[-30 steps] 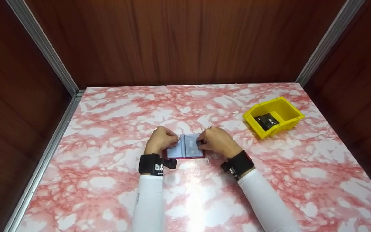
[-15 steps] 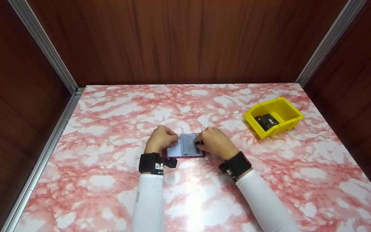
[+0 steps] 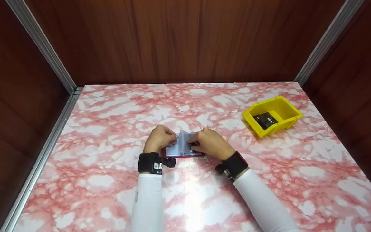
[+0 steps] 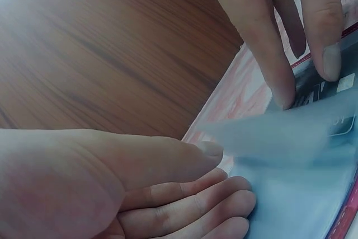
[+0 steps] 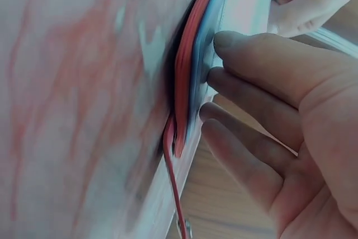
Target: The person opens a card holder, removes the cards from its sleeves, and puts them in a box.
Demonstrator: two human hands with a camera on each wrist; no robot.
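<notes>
A small card holder (image 3: 174, 150) with a red cover (image 5: 187, 65) and clear plastic sleeves lies spread on the table. My left hand (image 3: 159, 139) is at its left page, fingertips resting on the plastic and thumb beside the raised sleeve. One translucent sleeve (image 4: 279, 132) stands up between the hands, blurred in the left wrist view. Under it shows a black card (image 4: 306, 85) with light print. My right hand (image 3: 212, 144) touches the right side, its fingertips on the black card in the left wrist view. In the right wrist view its fingers lie apart against the pages.
A yellow bin (image 3: 291, 122) with black cards (image 3: 264, 121) marked VIP stands at the right rear of the red-and-white marbled table (image 3: 108, 199). Brown wood-grain panels (image 3: 185, 42) with metal corner rails enclose the back and sides.
The clear sleeve on the right page has lifted and swung left toward upright. My right hand has moved slightly left with it; my left hand has stayed nearly in place.
</notes>
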